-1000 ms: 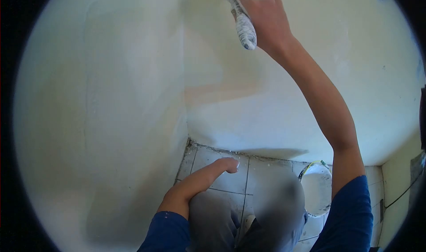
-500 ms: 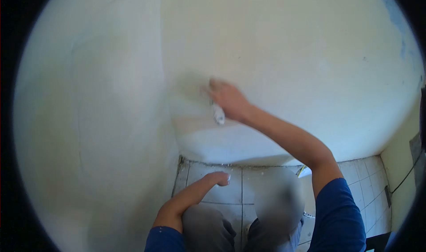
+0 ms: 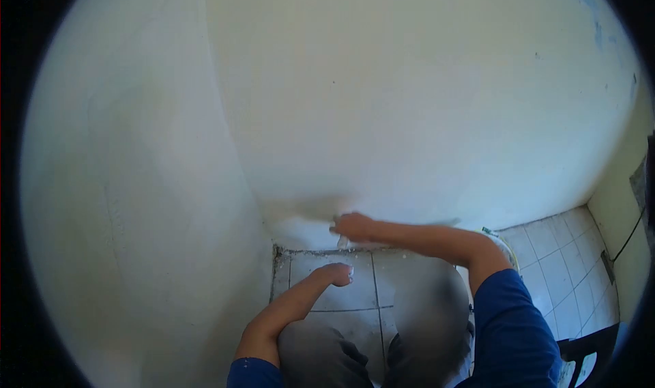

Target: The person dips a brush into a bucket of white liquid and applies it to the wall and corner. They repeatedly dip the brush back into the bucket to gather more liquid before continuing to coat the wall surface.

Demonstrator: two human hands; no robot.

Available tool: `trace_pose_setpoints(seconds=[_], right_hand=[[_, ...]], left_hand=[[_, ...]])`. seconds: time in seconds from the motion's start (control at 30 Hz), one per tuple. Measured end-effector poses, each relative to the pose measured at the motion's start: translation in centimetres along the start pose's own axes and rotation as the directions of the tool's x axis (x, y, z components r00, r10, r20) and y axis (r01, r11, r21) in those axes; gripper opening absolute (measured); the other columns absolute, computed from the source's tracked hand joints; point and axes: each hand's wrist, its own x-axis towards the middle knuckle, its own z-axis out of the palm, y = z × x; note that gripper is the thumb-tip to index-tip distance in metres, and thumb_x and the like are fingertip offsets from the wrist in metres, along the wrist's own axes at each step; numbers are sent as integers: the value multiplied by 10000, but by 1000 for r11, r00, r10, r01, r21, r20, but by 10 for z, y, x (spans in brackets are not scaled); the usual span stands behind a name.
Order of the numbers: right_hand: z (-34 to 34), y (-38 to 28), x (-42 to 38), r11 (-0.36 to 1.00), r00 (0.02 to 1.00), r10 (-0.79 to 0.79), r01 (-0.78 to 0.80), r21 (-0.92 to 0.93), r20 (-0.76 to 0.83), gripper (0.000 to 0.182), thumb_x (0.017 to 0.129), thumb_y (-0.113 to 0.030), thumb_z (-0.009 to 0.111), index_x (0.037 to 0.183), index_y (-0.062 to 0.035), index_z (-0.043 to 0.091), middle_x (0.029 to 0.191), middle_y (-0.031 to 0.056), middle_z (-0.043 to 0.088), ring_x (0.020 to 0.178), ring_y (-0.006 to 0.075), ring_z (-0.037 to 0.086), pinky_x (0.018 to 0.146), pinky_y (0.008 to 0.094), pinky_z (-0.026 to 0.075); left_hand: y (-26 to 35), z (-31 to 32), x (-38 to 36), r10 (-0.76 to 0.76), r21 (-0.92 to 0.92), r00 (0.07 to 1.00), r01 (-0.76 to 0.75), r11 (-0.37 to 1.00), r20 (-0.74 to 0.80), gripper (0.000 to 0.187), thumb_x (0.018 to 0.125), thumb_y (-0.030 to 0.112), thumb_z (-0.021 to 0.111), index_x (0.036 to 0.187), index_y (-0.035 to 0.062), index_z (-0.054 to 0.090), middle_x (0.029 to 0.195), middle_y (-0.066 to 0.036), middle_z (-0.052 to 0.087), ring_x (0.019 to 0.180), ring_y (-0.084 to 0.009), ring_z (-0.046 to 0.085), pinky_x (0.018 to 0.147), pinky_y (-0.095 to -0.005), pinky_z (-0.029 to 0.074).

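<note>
My right hand (image 3: pixel 356 227) is low against the wall (image 3: pixel 409 115), just above the floor line, with its fingers closed. A short white handle (image 3: pixel 343 241) sticks out below the fingers; the working end of this tool is hidden by my hand. My left hand (image 3: pixel 336 274) hangs lower, over the floor tiles and in front of my knee. Its fingers are curled in, with white smears at the fingertips, and I cannot tell what, if anything, is inside.
Another wall (image 3: pixel 157 183) meets this one in a corner at left. Grey floor tiles (image 3: pixel 351 299) run along the base, with crumbs at the joint. A container rim (image 3: pixel 510 250) shows behind my right arm. A dark chair-like object (image 3: pixel 590 347) stands at lower right, near a cable (image 3: pixel 629 236).
My right hand has moved down the wall with the white-handled tool, from mid-height to near the floor. My left hand has stayed in about the same place. The view has shifted slightly.
</note>
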Motion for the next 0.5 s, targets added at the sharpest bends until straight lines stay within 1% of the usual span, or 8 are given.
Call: trace_pose_setpoints(seconds=[0.07,0.17,0.27,0.3,0.4,0.43,0.47,0.5], right_hand=[[-44,30,1,997,983,74,-72,24,-167,320,773,-85,479,1086,-131,528,1024,182,527,915,347,544,766,438,447],[-173,60,-24,963,625,-191,-31,-268,-757,452,692,-76,553,1139,-116,504,1044,188,550,950,354,538,802,433,445],[-297,37,-82,890,492,-148,-312,-333,-858,365,694,-158,582,1055,-109,548,954,117,569,773,283,569,617,360,486],[-313,40,-88,904,320,-241,-268,-332,-916,355,682,-142,591,1034,-110,559,923,106,572,730,279,574,597,363,487],[-260,35,-83,911,490,61,-383,-152,-870,390,694,-95,573,1083,-109,549,1018,129,571,845,292,578,727,374,488],[-201,59,-67,914,490,-127,-280,-294,-862,384,704,-73,556,1088,-90,549,1081,160,555,984,317,542,861,387,438],[-155,39,-60,919,698,98,-337,-205,-709,353,727,-80,527,1080,-71,542,1093,176,546,1074,335,490,939,392,382],[-87,44,-48,976,756,54,-177,-125,-652,326,753,-92,501,1076,-55,527,1074,171,553,1065,325,496,923,404,394]], left_hand=[[8,-4,-6,-6,17,1000,6,1000,8,395,799,323,498,1035,13,561,1054,-199,570,988,-332,542,853,-410,423],[1,-2,1,-19,-2,997,20,1000,72,393,802,313,499,1040,5,558,1063,-200,567,993,-332,540,856,-410,423],[-4,5,7,-30,-4,998,30,1000,49,392,805,311,501,1032,-2,558,1046,-195,575,981,-329,546,848,-409,428],[0,1,8,-18,-6,998,19,1000,53,391,805,313,502,1031,-1,559,1043,-193,576,979,-329,547,846,-408,429],[11,-1,7,14,-39,1000,-13,999,24,375,799,319,507,1016,19,566,1030,-193,580,966,-329,550,841,-405,431],[11,1,8,23,-53,1000,-22,998,18,370,798,319,508,1011,23,567,1029,-195,580,965,-330,550,841,-405,430],[10,0,9,35,-61,999,-34,998,13,364,797,319,508,1007,27,568,1029,-197,579,964,-330,550,842,-404,430],[6,3,11,55,-37,998,-55,998,-8,360,796,316,509,1005,28,568,1028,-198,578,962,-332,550,842,-403,429]])
